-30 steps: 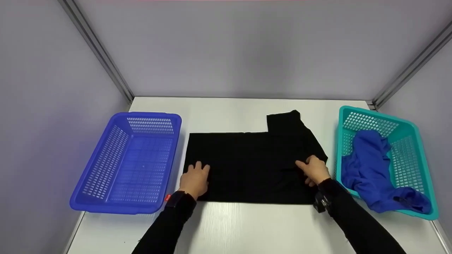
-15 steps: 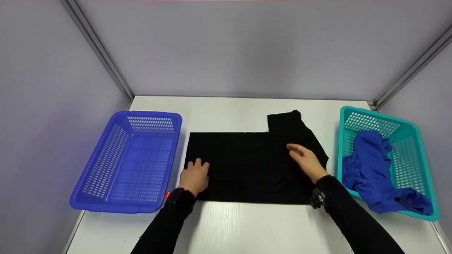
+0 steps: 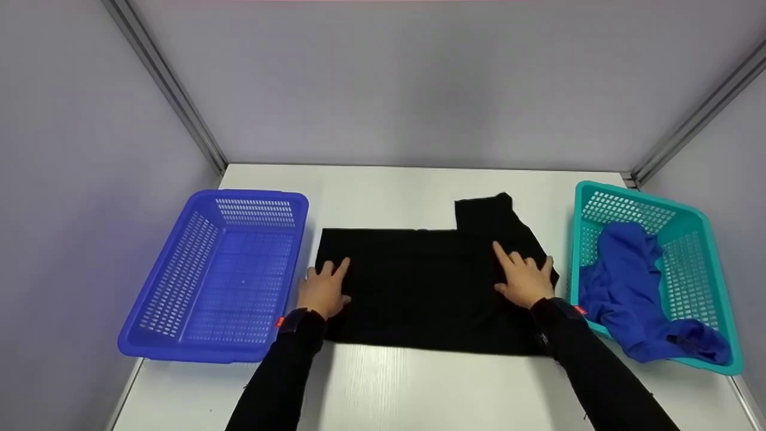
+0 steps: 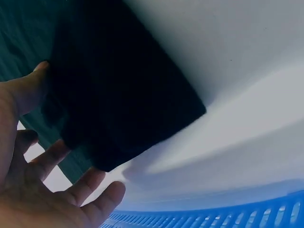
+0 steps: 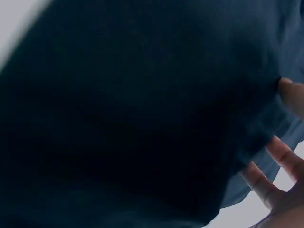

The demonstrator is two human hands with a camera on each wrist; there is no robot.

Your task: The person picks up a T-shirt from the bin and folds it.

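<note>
**Black sleeves, bare hands, small red tabs at the wrists**

Clad in long black sleeves down both forearms, snug and plain, ending at the wrists. Left hand (image 3: 324, 290) bare, no glove or ring to be seen; right hand (image 3: 525, 279) likewise bare. Dark band (image 3: 294, 319) around the left wrist, with a small red tab on its outer edge. Matching red tab (image 3: 579, 310) at the right cuff. Short, unpainted nails in the wrist views.

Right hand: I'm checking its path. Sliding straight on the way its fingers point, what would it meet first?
The right hand lies flat on the black garment, fingers pointing away and slightly left. It would probably reach the garment's raised far section first, then bare table.
</note>
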